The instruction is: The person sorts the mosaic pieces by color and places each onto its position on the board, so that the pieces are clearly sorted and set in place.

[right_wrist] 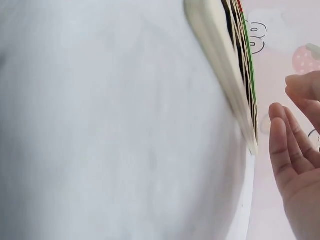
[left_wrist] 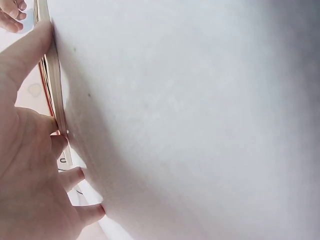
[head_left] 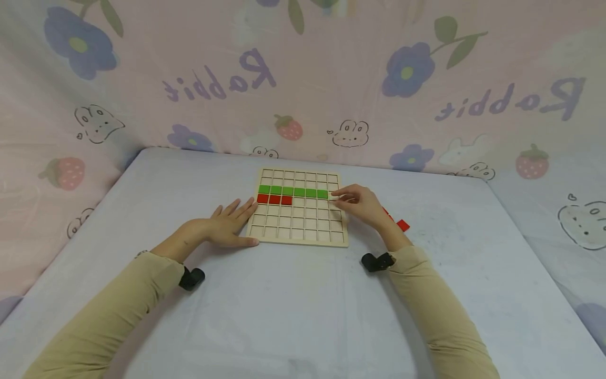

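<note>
A wooden grid board (head_left: 297,244) lies flat on the table, its cells divided by thin raised strips. One row carries several green tiles (head_left: 294,191); the row just below has three red tiles (head_left: 274,199) at its left end. My left hand (head_left: 227,227) rests with spread fingers against the board's left edge, thumb on the near left corner. Over the board's right edge hovers my right hand (head_left: 358,204), close to the end of the green row. In the right wrist view its thumb and fingers (right_wrist: 278,145) stand apart with nothing between them.
Loose red tiles (head_left: 403,225) lie on the table right of the board, partly hidden behind the right forearm. A white cloth covers the table (head_left: 284,316). A printed curtain (head_left: 312,79) hangs behind and at both sides. Each wrist wears a black camera (head_left: 377,262).
</note>
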The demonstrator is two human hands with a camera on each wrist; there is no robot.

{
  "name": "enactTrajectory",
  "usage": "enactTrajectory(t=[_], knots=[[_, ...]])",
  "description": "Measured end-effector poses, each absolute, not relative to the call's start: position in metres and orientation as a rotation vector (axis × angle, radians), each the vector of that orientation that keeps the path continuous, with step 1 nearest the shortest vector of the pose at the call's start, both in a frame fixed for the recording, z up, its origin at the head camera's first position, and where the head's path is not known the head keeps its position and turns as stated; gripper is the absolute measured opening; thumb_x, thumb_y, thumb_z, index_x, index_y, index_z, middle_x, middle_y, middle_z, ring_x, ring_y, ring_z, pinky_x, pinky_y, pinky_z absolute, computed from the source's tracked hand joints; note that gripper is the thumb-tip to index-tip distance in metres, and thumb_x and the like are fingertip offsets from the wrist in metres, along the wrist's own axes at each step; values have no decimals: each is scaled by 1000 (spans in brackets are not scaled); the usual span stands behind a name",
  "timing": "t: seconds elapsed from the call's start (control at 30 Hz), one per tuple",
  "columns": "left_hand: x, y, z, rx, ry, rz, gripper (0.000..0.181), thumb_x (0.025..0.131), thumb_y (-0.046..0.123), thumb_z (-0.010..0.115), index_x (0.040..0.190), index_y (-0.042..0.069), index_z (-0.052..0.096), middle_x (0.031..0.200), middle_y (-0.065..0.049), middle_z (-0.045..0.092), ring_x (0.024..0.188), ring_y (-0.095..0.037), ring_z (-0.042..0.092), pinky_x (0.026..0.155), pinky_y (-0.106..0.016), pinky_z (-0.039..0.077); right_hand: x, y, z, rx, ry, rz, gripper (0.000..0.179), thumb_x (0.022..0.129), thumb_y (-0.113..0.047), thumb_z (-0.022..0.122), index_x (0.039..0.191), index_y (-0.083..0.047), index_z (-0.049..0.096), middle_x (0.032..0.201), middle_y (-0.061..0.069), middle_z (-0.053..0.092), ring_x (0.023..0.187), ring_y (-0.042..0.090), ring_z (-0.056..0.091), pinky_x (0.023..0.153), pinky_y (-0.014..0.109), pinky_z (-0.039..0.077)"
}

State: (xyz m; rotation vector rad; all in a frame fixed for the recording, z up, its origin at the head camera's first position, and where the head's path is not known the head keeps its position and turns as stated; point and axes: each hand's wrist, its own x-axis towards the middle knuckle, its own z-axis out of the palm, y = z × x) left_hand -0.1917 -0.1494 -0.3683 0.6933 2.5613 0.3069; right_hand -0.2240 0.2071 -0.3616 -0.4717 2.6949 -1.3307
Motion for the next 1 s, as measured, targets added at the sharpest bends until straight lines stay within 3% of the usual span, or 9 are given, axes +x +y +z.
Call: enactTrajectory(t=[0.47, 1.0], knots=[[-185, -146, -355, 712, 2552, 300, 95, 93, 55, 52, 154, 4, 1, 161, -16, -8, 145, -46, -7, 110, -70, 0, -221, 230, -362, -439, 2793, -1254, 31, 89, -12, 66, 119, -4, 67, 123, 18, 61, 106, 32, 63, 93, 44, 49], [-188, -150, -361, 702, 2541, 349, 101, 88, 64, 51, 155, 7, 0, 162, -12, -10, 146, -43, -10, 111, -68, -4, -211, 251, -359, -369, 2835, -1213, 30, 90, -13, 65, 119, -2, 66, 122, 20, 60, 107, 34, 62, 92, 45, 50]])
